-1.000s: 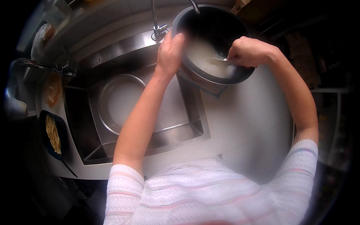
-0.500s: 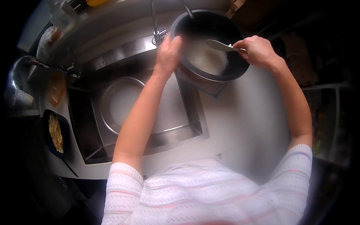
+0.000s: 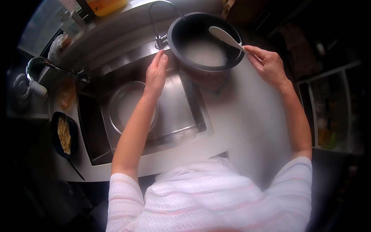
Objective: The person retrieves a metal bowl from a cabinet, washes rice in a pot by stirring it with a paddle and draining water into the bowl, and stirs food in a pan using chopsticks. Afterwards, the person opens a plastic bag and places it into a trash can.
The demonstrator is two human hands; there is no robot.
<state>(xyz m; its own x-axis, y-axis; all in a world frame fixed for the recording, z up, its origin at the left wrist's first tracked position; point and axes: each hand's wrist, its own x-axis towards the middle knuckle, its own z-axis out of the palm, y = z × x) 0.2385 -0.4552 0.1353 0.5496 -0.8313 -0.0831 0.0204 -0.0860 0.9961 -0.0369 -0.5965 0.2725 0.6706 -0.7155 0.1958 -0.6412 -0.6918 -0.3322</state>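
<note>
A dark, deep pot (image 3: 177,56) stands on the counter to the right of the sink, with cloudy whitish contents at its bottom. My right hand (image 3: 267,66) pinches the handle of a white rice paddle (image 3: 224,36). The paddle's head is above the pot's interior, clear of the contents. Over the sink, my left hand (image 3: 156,75) is apart from the pot's left side. Its fingers are stretched out and hold nothing.
A round metal bowl (image 3: 113,113) sits in the steel sink (image 3: 179,110). A slim faucet (image 3: 153,19) arches by the pot, and another faucet (image 3: 54,63) is at left. A black pan (image 3: 73,133) holds pale strips. A bottle of orange liquid (image 3: 103,6) stands behind.
My left hand has let go of the pot's rim and moved left and down. The rice paddle has lifted and turned, showing more of its face. The camera view has shifted slightly.
</note>
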